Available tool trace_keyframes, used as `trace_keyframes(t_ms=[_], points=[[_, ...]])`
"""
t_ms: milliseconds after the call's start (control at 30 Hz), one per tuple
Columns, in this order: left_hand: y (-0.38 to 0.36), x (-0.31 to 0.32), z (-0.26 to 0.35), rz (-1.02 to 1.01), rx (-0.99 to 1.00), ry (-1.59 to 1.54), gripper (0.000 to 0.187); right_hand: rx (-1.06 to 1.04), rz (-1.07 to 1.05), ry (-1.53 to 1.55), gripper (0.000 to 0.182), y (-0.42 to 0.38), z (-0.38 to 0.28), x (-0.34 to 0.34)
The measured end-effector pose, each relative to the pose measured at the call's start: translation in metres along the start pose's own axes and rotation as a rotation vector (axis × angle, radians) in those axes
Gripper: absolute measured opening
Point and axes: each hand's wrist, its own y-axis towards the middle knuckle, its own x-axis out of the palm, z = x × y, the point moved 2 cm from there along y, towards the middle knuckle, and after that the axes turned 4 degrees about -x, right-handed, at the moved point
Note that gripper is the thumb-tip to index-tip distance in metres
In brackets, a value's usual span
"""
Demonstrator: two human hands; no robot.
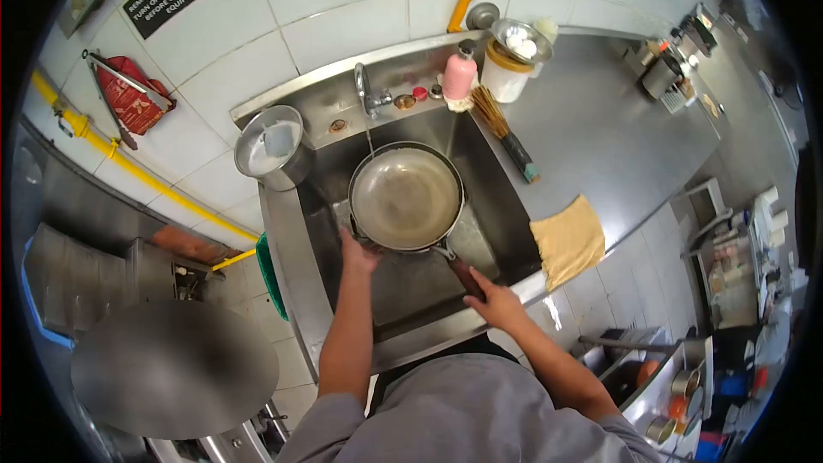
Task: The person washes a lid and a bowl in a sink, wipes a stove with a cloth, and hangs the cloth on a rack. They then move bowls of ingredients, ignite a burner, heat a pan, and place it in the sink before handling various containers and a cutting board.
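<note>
A round frying pan (pixel 406 197) with a worn, pale brown inside is over the sink basin (pixel 403 291). A thin stream of water runs from the tap (pixel 365 94) at the pan's upper left edge. My right hand (pixel 497 303) is closed around the pan's dark brown handle (pixel 465 274). My left hand (pixel 358 252) is at the pan's lower left side, against its rim or underside. Most of its fingers are hidden there, so I cannot see how they are closed.
A metal pot (pixel 274 147) stands left of the basin. Behind the sink are a pink pump bottle (pixel 460 73) and a white tub (pixel 507 77) topped by a bowl. A stick brush (pixel 506 135) and a yellow cloth (pixel 570 242) lie right. A large round metal lid (pixel 176 369) is lower left.
</note>
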Motion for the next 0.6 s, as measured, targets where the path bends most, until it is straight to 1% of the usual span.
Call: trace_keyframes(t_ms=[33, 100, 133, 167, 200, 267, 300, 333, 400, 433, 467, 500, 533, 567, 600], points=[[0.000, 0.007, 0.001, 0.000, 0.024, -0.015, 0.072, 0.000, -0.035, 0.004, 0.071, 0.004, 0.004, 0.000], [-0.011, 0.021, 0.023, 0.251, 0.946, 0.445, 0.055, -0.085, -0.079, 0.035, 0.074, 0.011, 0.016, 0.001], [-0.018, 0.038, 0.030, 0.259, 0.967, 0.450, 0.055, -0.127, -0.099, 0.074, 0.075, 0.013, 0.019, -0.001], [-0.036, 0.071, 0.034, 0.167, 1.183, 0.863, 0.052, -0.188, -0.123, 0.134, 0.076, 0.014, 0.027, 0.001], [-0.051, 0.108, 0.032, 0.056, 1.368, 1.282, 0.050, -0.194, -0.121, 0.138, 0.076, 0.015, 0.037, 0.003], [-0.062, 0.189, 0.033, -0.102, 1.536, 1.513, 0.053, -0.404, -0.169, 0.179, 0.076, 0.020, 0.052, 0.001], [-0.054, 0.223, 0.039, -0.044, 1.572, 1.580, 0.054, -0.357, -0.268, 0.102, 0.077, 0.020, 0.047, -0.018], [-0.046, 0.253, 0.048, 0.015, 1.607, 1.650, 0.055, -0.345, -0.296, 0.115, 0.074, 0.022, 0.051, -0.028], [-0.021, 0.297, 0.073, 0.139, 1.707, 1.721, 0.059, -0.404, -0.297, 0.240, 0.068, 0.034, 0.070, -0.040], [-0.011, 0.310, 0.080, 0.241, 1.675, 1.727, 0.055, -0.403, -0.290, 0.248, 0.068, 0.040, 0.076, -0.052], [-0.003, 0.316, 0.081, 0.241, 1.671, 1.736, 0.055, -0.333, -0.349, 0.386, 0.065, 0.047, 0.081, -0.070], [0.007, 0.316, 0.081, 0.276, 1.559, 1.822, 0.050, -0.263, -0.417, 0.521, 0.062, 0.055, 0.088, -0.085], [0.016, 0.310, 0.078, 0.321, 1.437, 1.904, 0.045, -0.252, -0.339, 0.601, 0.059, 0.068, 0.103, -0.095], [0.020, 0.301, 0.064, 0.376, 1.624, 1.835, 0.037, -0.242, -0.268, 0.684, 0.056, 0.080, 0.118, -0.104], [0.016, 0.299, 0.049, 0.502, 1.298, 1.803, 0.033, -0.242, -0.196, 0.733, 0.053, 0.094, 0.132, -0.121]])
